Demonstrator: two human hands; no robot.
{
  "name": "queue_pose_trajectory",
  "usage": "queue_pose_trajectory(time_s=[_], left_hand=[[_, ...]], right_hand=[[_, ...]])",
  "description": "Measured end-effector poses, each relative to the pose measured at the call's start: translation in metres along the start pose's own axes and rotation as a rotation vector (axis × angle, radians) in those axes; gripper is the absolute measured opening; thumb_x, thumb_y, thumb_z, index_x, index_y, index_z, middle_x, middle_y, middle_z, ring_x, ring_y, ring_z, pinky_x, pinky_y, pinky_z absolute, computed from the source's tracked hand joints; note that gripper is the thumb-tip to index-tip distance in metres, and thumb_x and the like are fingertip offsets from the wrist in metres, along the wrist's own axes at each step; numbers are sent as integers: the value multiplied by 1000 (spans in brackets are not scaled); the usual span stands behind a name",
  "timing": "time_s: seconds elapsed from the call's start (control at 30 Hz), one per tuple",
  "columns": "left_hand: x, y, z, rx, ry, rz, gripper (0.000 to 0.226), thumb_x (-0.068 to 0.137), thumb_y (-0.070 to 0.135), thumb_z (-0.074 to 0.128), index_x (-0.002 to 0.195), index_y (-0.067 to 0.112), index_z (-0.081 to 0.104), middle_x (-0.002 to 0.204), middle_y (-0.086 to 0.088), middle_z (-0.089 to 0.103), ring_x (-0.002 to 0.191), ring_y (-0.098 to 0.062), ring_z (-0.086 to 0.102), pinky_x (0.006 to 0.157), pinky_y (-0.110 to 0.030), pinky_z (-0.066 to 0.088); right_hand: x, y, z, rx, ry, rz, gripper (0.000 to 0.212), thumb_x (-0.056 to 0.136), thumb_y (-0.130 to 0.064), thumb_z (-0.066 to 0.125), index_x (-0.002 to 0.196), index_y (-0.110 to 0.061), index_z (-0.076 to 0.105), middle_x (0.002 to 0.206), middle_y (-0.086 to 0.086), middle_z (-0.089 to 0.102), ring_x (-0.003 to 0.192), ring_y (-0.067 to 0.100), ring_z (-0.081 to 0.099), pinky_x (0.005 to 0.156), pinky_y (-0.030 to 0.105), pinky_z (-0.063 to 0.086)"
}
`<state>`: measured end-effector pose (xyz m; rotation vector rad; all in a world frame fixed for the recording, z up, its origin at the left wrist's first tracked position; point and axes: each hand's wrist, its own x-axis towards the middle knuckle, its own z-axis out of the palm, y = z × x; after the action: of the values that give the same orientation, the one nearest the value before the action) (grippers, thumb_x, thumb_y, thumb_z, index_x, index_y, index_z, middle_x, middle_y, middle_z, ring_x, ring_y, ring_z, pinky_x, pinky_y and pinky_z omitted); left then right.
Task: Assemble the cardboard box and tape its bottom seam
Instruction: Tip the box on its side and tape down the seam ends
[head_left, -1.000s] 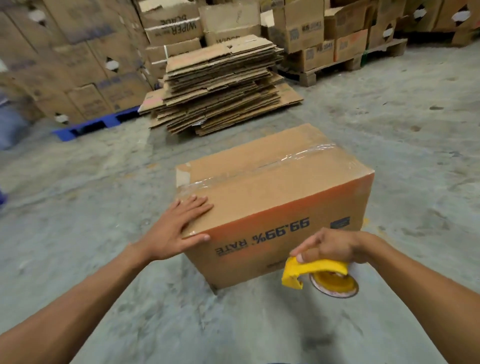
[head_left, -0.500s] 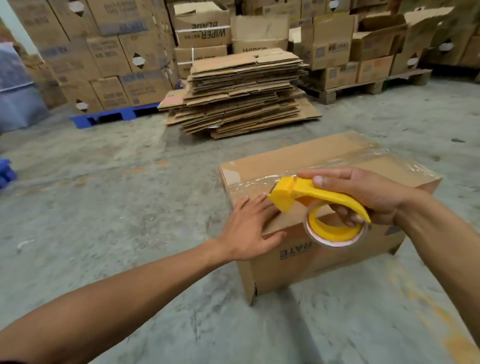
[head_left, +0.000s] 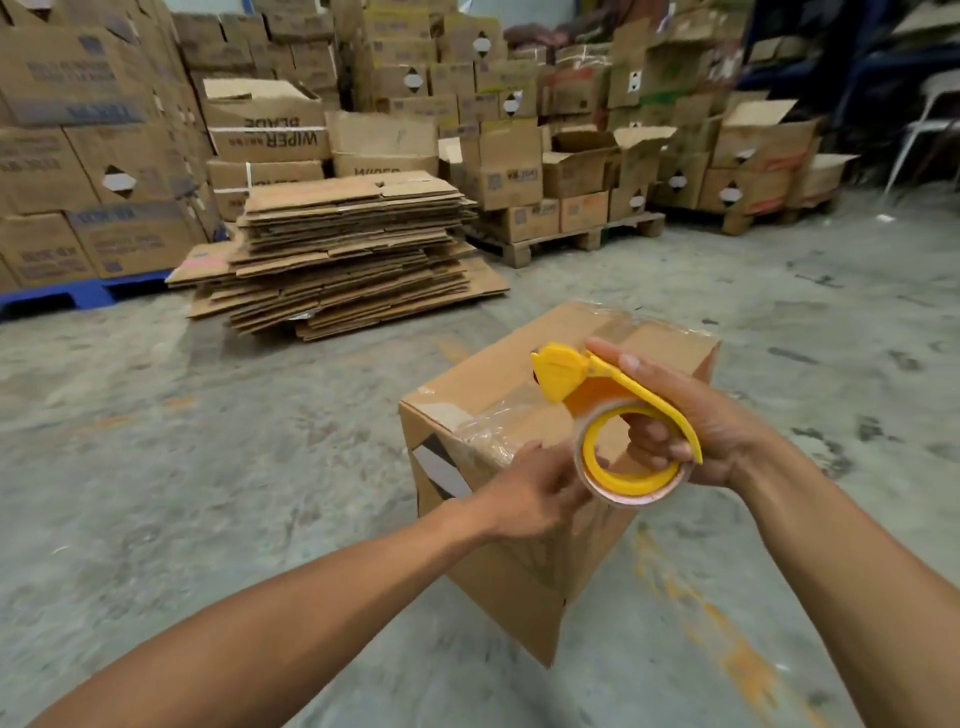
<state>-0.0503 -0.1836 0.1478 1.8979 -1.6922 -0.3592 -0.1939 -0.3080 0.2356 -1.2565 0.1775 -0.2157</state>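
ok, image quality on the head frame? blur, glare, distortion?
Head view: left hand motion-smeared at the fingers; right hand and tape dispenser fairly sharp. Clear tape on the box top shows soft glare. Wide-angle warp bends the stacked cartons at the edges. Lighting is flat, with faint shadows.

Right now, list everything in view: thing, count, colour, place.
cardboard box: one, brown, on the floor in front of the person, clear tape along its top seam
tape dispenser: one, yellow with a tape roll, held over the box
flattened cartons: one stack, brown, on the floor behind the box
stacked boxes: many, brown, along the back wall, some open
wooden pallet: at least one, tan, under boxes at centre back
blue pallet: one, blue, far left
concrete floor: grey, stained
left hand: fingers at the tape roll's edge
right hand: gripping the dispenser
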Motion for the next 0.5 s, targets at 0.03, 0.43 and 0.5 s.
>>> queue_pose_trajectory(time_s=[0.03, 0.43, 0.5], left_hand=[[0, -2, -5, -64, 37, -29, 33, 99, 35, 48, 119, 15, 64, 115, -7, 69, 105, -22, 62, 95, -45, 47], [-25, 77, -91, -1332, -209, -740, 57, 84, 59, 61, 108, 8, 55, 79, -9, 65, 61, -20, 62, 44, -23, 48], [-23, 78, -91, -1355, -221, -781, 43, 86, 43, 66, 107, 7, 60, 83, -10, 68, 63, -20, 66, 49, -24, 52]], right_hand=[[-5, 1, -6, 43, -25, 0, 52, 71, -47, 74, 121, -35, 68, 39, 3, 39, 22, 7, 33, 32, 17, 34], [-29, 10, -30, 135, -29, 25, 70, 54, -49, 91, 119, -34, 70, 36, 2, 39, 20, 7, 34, 31, 16, 33], [-31, 11, -30, 107, -26, 32, 70, 54, -49, 91, 119, -33, 70, 36, 3, 40, 21, 7, 34, 30, 16, 34]])
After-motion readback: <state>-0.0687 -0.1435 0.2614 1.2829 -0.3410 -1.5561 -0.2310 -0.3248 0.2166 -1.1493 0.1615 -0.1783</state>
